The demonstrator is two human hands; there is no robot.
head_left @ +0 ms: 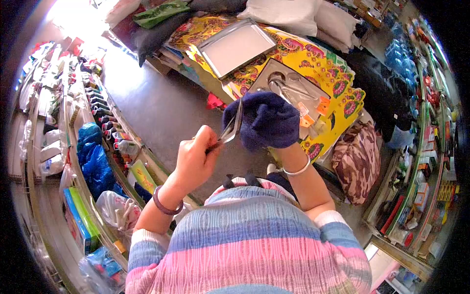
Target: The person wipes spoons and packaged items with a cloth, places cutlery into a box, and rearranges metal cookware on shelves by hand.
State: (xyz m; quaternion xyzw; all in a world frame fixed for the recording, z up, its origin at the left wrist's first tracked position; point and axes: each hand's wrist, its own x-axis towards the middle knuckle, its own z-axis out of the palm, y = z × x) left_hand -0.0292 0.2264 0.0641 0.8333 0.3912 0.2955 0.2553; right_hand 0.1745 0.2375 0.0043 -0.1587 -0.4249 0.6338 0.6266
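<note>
My left hand (197,152) is closed around the handle of a shiny metal utensil (231,131). Its far end points up and away, against the edge of a navy blue cloth (268,120); its exact kind is hard to make out. That bunched cloth is in my right hand (280,153) and covers the fingers, so only the wrist side shows. Just beyond the cloth, an open shallow box (320,93) holds several metal ladles and spoons (289,88) with orange price tags (322,105).
A yellow flowered cloth (338,73) covers the table ahead. On it lies a metal-rimmed tray or lid (235,47). White sacks (284,17) lie behind, and a camouflage bundle (357,159) sits at right. Packed shelves (105,117) line both sides.
</note>
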